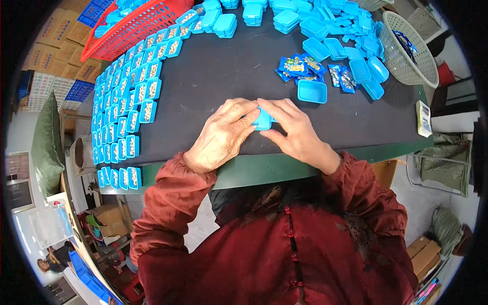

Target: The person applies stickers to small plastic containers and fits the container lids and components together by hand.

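Near the front edge of the dark table mat, my left hand (218, 133) and my right hand (296, 126) close round a small blue plastic box (262, 121) from both sides. Fingers of both hands meet on its top, covering much of it, so I cannot tell whether a lid is on. Just beyond my right hand sits an open blue tray (312, 92). Behind that tray lies a pile of blue printed packets (301, 67), with a few more packets (342, 78) to its right.
Rows of blue boxes filled with small pale pieces (148, 111) line the table's left side. A red basket (129, 31) stands behind them. Stacked blue boxes (224, 25) run along the back. A grey basket (423, 71) and a small white-and-yellow pack (423, 119) are at right.
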The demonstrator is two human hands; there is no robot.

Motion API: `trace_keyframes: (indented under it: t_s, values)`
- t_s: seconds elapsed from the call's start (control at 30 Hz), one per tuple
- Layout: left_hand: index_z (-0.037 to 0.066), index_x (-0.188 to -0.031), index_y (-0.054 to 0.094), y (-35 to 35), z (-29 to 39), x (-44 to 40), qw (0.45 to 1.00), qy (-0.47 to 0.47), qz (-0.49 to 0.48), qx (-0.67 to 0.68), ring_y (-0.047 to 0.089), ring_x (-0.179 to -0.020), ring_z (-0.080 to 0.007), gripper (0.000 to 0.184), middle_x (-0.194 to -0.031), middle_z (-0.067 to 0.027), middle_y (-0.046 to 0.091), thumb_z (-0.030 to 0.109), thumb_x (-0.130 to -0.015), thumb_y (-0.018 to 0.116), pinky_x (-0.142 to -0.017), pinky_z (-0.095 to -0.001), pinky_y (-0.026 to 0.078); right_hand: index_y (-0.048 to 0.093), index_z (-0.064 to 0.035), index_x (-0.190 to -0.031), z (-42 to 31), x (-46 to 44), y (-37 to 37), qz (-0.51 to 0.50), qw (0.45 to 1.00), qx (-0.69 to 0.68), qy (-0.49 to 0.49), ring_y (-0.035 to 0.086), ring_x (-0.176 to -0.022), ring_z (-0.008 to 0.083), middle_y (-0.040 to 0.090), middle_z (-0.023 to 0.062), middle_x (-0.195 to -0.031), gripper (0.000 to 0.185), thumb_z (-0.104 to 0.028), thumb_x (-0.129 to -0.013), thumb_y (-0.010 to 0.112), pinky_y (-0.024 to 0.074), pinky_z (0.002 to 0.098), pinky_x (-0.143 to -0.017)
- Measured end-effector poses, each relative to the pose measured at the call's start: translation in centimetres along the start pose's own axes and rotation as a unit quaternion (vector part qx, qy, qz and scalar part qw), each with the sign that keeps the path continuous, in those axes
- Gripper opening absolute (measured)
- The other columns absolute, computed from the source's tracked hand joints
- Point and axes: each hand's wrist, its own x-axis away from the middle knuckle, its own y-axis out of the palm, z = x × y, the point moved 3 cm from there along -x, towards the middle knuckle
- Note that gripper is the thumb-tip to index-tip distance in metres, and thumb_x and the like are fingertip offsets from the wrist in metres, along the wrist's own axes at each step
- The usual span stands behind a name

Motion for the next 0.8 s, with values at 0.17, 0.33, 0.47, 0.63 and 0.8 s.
trace_keyframes:
  t_s: [0.17,0.33,0.47,0.63,0.8]
  values:
    - [0.000,-0.104,0.064,-0.4,-1.3,-0.4,0.997,-0.032,-0.055,0.045,0.054,-0.085,-0.0220,0.026,-0.102,-0.0112,0.060,0.002,-0.078,0.065,-0.074,-0.0307,0.044,0.047,-0.0001,-0.124,-0.4,0.3,0.4,0.007,0.997,0.075,-0.023,0.054,-0.086,0.0259,0.057,0.0127,-0.104,0.061,-0.003,-0.068,0.070,0.0448,0.0339,-0.077]
    - [-0.001,-0.108,0.060,-0.7,-2.6,-0.3,0.985,-0.134,-0.090,0.062,0.053,-0.083,-0.0199,0.027,-0.100,-0.0108,0.060,0.006,-0.082,0.063,-0.073,-0.0294,0.044,0.046,0.0002,-0.124,0.1,-0.3,0.6,-0.016,0.998,0.053,0.018,0.054,-0.086,0.0268,0.056,0.0141,-0.105,0.060,-0.005,-0.069,0.070,0.0447,0.0342,-0.075]
    - [-0.001,-0.112,0.057,-0.7,-3.0,0.1,0.962,-0.229,-0.123,0.089,0.053,-0.082,-0.0188,0.031,-0.099,-0.0103,0.059,0.010,-0.084,0.062,-0.072,-0.0288,0.043,0.046,0.0003,-0.124,0.5,0.4,0.7,-0.019,0.998,0.027,0.047,0.053,-0.085,0.0271,0.055,0.0147,-0.107,0.061,-0.007,-0.069,0.070,0.0444,0.0343,-0.073]
    - [-0.002,-0.115,0.053,-1.9,-1.8,-0.2,0.948,-0.209,-0.198,0.137,0.052,-0.080,-0.0182,0.036,-0.098,-0.0095,0.058,0.014,-0.084,0.063,-0.070,-0.0284,0.043,0.048,-0.0015,-0.123,-0.3,0.0,-0.1,0.009,0.999,0.025,-0.020,0.055,-0.086,0.0248,0.056,0.0132,-0.105,0.060,-0.008,-0.068,0.072,0.0454,0.0325,-0.071]
    - [0.000,-0.111,0.055,-1.3,3.0,1.5,0.949,-0.193,-0.097,0.230,0.050,-0.073,-0.0177,0.036,-0.092,-0.0090,0.057,0.017,-0.081,0.068,-0.064,-0.0287,0.042,0.048,-0.0016,-0.124,-3.6,-0.1,-3.4,-0.017,0.998,-0.012,-0.059,0.054,-0.087,0.0206,0.056,0.0123,-0.105,0.059,-0.005,-0.069,0.070,0.0442,0.0302,-0.071]
